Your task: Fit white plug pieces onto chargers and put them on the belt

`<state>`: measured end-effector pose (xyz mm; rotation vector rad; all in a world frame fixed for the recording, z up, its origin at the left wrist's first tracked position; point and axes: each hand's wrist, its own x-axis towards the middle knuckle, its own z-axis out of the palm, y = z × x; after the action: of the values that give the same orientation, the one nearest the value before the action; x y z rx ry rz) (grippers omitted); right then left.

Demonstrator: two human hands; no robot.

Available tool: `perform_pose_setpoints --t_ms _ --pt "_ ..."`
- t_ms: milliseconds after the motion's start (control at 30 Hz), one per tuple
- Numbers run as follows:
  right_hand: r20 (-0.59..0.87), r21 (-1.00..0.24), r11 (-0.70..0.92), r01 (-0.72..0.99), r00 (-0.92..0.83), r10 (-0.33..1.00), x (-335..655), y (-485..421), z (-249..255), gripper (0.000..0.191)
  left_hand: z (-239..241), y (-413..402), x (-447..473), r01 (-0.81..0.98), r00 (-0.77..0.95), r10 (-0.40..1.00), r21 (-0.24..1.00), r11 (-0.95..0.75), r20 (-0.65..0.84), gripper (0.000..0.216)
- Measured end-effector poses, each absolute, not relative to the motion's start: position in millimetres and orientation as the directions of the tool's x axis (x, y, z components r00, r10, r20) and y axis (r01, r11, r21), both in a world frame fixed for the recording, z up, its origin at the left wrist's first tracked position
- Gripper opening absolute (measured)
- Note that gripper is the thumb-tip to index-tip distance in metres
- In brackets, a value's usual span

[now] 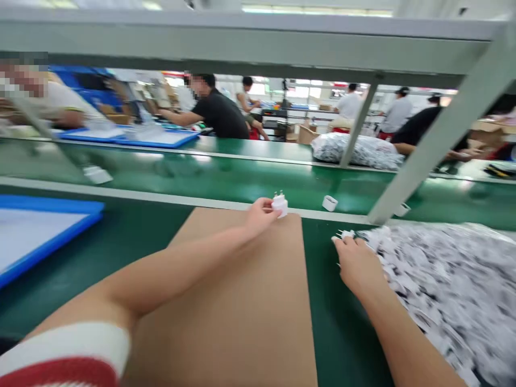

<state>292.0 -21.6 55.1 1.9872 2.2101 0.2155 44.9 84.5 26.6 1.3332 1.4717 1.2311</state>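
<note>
mid-frame, the left hand [260, 218] pinches a white plug [279, 206] by the cardboard [242, 301]; right of centre, the right hand [359, 264] grips another plug [346, 234] beside a bag [447, 290].

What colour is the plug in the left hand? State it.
White: the plug in the left hand shows best in the head view.

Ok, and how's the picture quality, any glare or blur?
In the head view, pale glare patches on the green strip; in the head view, the heap of white pieces looks smeared; also in the head view, the plug in the left hand reads fairly clearly.
</note>
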Motion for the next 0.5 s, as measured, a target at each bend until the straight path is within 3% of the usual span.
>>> perform_pose_setpoints --t_ms 133,300,400,500 --pt "0.029 0.230 0.203 0.952 -0.215 0.976 298.1 -14.2 45.0 0.057 34.3 156.4 23.9 0.384 -0.335 0.933 0.923 0.008 0.132 0.029" --pt "0.202 0.188 0.255 0.948 -0.291 0.935 298.6 -19.0 45.4 0.047 16.9 188.7 -1.8 0.511 -0.402 0.908 0.852 0.114 0.119 0.028" --pt "0.303 0.049 0.302 0.952 -0.302 0.904 296.1 -17.8 41.8 0.039 3.9 191.0 -13.5 0.549 -0.411 0.908 0.817 0.179 0.078 0.030" --pt "0.331 -0.166 0.360 0.918 -0.292 0.897 291.8 -13.7 35.6 0.030 0.4 187.3 -18.1 0.573 -0.448 0.889 0.794 0.203 0.096 0.035"
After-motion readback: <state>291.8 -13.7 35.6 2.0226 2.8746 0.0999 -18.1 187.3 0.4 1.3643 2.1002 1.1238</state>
